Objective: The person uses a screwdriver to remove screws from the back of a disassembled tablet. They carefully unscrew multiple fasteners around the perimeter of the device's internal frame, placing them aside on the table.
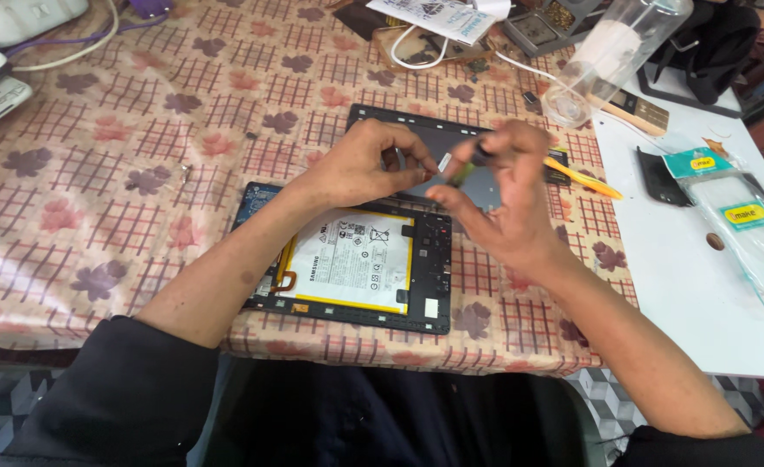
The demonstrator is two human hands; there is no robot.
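An opened tablet (425, 259) lies face down near the table's front edge, its white battery (352, 259) with yellow edging exposed. Beyond it rests a dark grey back cover (451, 138). Both hands hover above that cover. My left hand (360, 164) pinches a thin metal tool, likely tweezers (397, 157), whose tip meets a tiny white part (443, 162). My right hand (503, 195) holds that small part between thumb and fingers, together with a dark, greenish piece (464, 173). The exact shape of the held piece is hidden by the fingers.
A yellow-orange pry tool (585, 179) lies right of my hands. A clear plastic bottle (611, 47) lies tipped at the back right. On the white board (693, 294) sit clear plastic packets (745, 229) and a black piece (658, 177). Cables, papers and small trays crowd the far edge.
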